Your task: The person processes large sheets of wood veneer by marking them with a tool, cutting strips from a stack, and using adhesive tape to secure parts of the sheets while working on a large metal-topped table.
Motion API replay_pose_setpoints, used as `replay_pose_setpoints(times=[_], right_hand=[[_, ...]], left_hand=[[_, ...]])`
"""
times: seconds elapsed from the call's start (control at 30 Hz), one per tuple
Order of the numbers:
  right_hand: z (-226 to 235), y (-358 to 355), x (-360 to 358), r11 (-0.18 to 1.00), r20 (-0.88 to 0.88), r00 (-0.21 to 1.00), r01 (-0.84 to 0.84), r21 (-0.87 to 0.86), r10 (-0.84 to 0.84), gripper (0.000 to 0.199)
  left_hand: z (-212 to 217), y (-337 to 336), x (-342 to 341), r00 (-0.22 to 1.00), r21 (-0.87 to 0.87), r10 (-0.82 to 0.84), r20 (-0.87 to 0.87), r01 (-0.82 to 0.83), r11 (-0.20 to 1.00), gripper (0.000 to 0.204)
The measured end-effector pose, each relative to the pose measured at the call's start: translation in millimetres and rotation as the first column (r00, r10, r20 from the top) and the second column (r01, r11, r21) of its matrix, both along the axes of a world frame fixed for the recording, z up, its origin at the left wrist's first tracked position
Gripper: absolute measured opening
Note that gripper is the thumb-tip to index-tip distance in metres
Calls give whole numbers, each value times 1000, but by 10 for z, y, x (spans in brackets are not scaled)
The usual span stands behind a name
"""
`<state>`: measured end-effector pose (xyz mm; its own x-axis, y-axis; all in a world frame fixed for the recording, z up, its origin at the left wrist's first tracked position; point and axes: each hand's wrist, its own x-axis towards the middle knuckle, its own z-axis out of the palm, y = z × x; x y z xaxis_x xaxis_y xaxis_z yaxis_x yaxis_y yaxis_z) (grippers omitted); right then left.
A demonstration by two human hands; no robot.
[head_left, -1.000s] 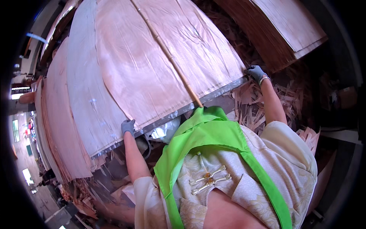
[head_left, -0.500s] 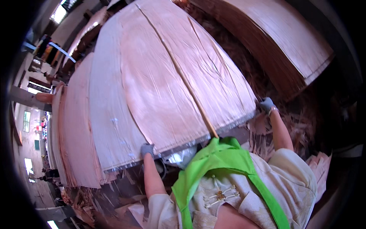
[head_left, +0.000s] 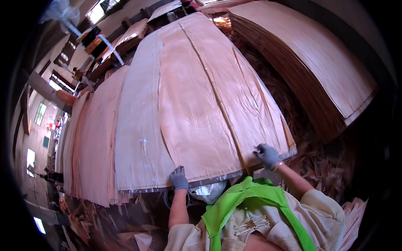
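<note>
No text, label, brand, number or sign can be read. Well to the left of the pink veneer sheet, a small green panel on the wall and the red patches near it are too small and blurred to tell whether they bear lettering

Pale wall at left, bright windows; grey beam; dark floor strewn with wood scraps.

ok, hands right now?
Left grey-gloved hand: at near edge of pinkish thin wood sheet; grip cannot be told.
Right grey-gloved hand: partly open, nothing visibly held, beside long thin tan pole.
</note>
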<state>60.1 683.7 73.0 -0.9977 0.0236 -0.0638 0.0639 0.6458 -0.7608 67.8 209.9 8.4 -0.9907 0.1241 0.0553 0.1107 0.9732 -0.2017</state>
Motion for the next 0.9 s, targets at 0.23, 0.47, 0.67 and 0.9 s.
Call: replay_pose_setpoints(times=[0.23,0.47,0.67,0.9], right_hand=[[8,-841,-53,958,81,994,-90,272,70,31],[-428,-766,-91,955,328,938,193,-225,-112,23],[-505,-964,51,977,291,944,190,-95,-155,23],[-478,-1137,-11,880,190,970,46,473,-153,23]], left_hand=[[-18,-153,53,1000,32,11,-15,-10,999,48],[140,-93,19,997,151,-3,-78,14,988,33],[369,-16,-241,980,312,127,-156,-73,947,43],[229,-60,-613,996,262,-6,88,-17,965,65]])
